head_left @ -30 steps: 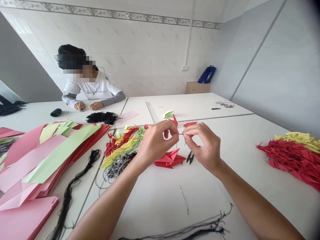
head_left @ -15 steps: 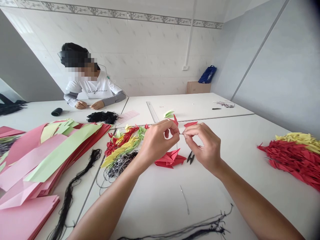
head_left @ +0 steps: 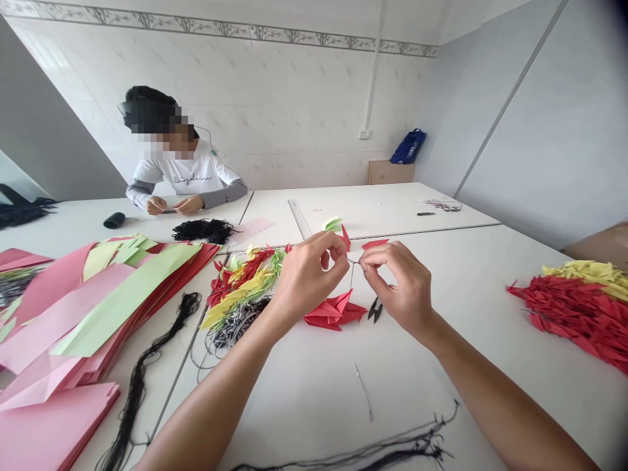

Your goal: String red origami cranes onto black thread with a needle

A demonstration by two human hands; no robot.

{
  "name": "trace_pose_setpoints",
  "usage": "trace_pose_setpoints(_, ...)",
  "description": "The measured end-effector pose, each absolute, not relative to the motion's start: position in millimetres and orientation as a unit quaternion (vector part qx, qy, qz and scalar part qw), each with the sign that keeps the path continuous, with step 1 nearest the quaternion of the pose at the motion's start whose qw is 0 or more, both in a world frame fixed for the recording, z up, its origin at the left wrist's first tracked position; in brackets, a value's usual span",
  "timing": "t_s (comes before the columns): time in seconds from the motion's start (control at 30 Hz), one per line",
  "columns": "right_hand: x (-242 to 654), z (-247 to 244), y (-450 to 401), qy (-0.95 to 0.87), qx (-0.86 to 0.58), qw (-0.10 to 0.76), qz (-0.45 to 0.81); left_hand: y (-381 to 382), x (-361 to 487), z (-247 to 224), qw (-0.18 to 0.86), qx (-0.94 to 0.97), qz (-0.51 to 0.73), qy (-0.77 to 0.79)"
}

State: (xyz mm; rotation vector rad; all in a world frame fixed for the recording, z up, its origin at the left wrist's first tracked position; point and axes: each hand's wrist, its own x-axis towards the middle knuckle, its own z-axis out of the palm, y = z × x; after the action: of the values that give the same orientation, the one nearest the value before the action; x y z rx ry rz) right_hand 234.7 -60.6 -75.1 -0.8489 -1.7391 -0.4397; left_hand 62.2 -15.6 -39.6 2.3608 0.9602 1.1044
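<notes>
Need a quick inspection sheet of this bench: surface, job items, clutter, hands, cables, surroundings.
surface: joined white tables, seam visible.
job items: thin needle, thread hanging below it; folded red paper crane; black thread snips.
clutter: red, yellow and green folded paper pile; red and yellow heap; pink and green paper stack; loose black thread.
hands: left hand and right hand both pinch the needle with their fingers.
cables: thin wire at the co-worker's shoulder.
surroundings: seated co-worker, tiled wall, blue bag, cardboard box.
</notes>
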Motion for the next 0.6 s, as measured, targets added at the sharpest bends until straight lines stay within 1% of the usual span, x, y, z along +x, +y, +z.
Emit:
trace_pose_setpoints(0.2,236.5,-75.4,-59.7,-0.733,-0.354,0.550,-0.185,-14.2,61.3,-39.9,0.207,0.848,0.354,0.336)
trace_pose_setpoints(0.33,237.5,-76.0,-58.9,-0.735,-0.355,0.546,-0.190,-11.4,60.4,-39.7,0.229,0.844,0.351,0.333)
trace_pose_setpoints(0.4,238.6,-76.8,-57.8,-0.737,-0.362,0.538,-0.190,-9.4,59.1,-38.8,0.282,0.836,0.336,0.330)
trace_pose_setpoints(0.5,240.6,-78.2,-55.6,-0.739,-0.380,0.523,-0.190,-4.7,57.4,-39.4,0.403,0.808,0.309,0.298)
trace_pose_setpoints(0.6,242.9,-79.4,-52.7,-0.737,-0.397,0.515,-0.183,1.0,57.5,-42.3,0.522,0.742,0.323,0.269)
